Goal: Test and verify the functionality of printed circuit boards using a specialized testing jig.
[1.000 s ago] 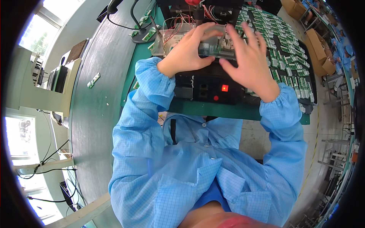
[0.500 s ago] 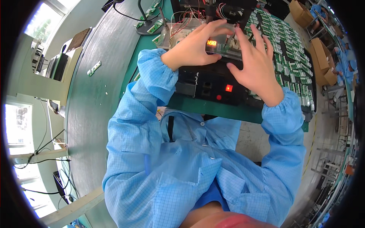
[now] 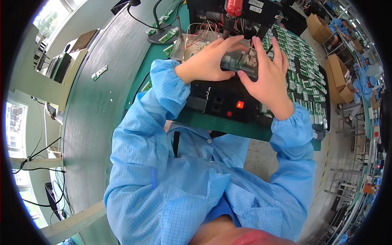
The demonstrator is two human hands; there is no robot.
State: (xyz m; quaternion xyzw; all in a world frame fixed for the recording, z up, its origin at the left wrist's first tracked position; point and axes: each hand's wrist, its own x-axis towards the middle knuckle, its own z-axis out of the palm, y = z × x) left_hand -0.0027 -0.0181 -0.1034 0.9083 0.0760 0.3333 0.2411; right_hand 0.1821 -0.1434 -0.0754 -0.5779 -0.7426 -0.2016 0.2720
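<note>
My left hand (image 3: 204, 62) and my right hand (image 3: 269, 77) frame a clear plastic test fixture (image 3: 233, 65) from its two sides. Their fingers are spread and curved, with thumbs pointing inward near its front edge. The fingertips seem to rest at the fixture's edges; exact contact is hard to make out. Beneath it is a black control box (image 3: 218, 94) with a lit red switch (image 3: 240, 105) on its front. A red-handled toggle clamp (image 3: 234, 7) rises behind the hands. Thin red and white wires (image 3: 204, 29) run behind the left hand.
Many green circuit boards (image 3: 304, 73) lie in rows on a black tray at right. A stand base (image 3: 157, 38) with boards beside it is at upper left. One loose board (image 3: 99, 72) lies on the left bench. Cardboard boxes (image 3: 338, 77) stand beyond the tray.
The orange digits glowing in the fixture are no longer lit. The view has shifted, bringing the red clamp handle into sight. Both hands keep nearly the same place around the fixture.
</note>
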